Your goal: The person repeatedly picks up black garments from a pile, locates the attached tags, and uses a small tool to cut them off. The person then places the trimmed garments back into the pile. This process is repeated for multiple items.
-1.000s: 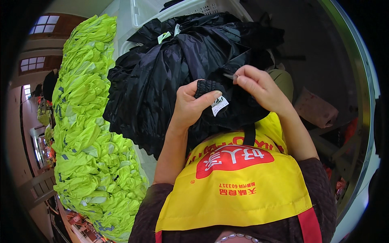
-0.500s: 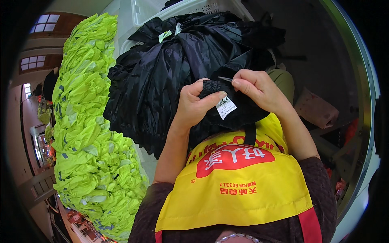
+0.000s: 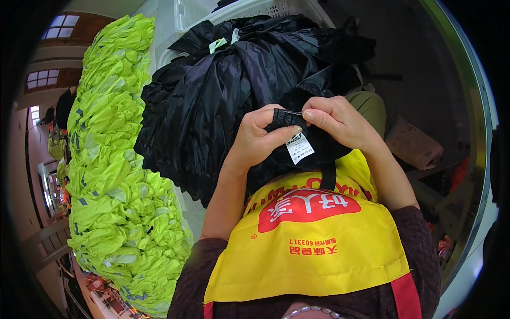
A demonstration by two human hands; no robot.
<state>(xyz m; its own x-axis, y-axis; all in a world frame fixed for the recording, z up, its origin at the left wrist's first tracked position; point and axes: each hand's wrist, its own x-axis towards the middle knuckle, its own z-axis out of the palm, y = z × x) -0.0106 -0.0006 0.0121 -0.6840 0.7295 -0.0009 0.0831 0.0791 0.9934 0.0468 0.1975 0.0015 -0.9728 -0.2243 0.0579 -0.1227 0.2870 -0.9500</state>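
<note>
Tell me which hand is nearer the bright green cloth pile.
Left. The left hand grips black cloth to the right of the green pile; the right hand, holding a thin tool, is farther right.

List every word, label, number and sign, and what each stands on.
Wording not copied.
Yellow apron: white characters on a red patch; red characters above; red characters and digits below.
White tag by the left hand: dark print, smallest lines too small to read.
Pale tabs on black fabric: any print too small.
</note>
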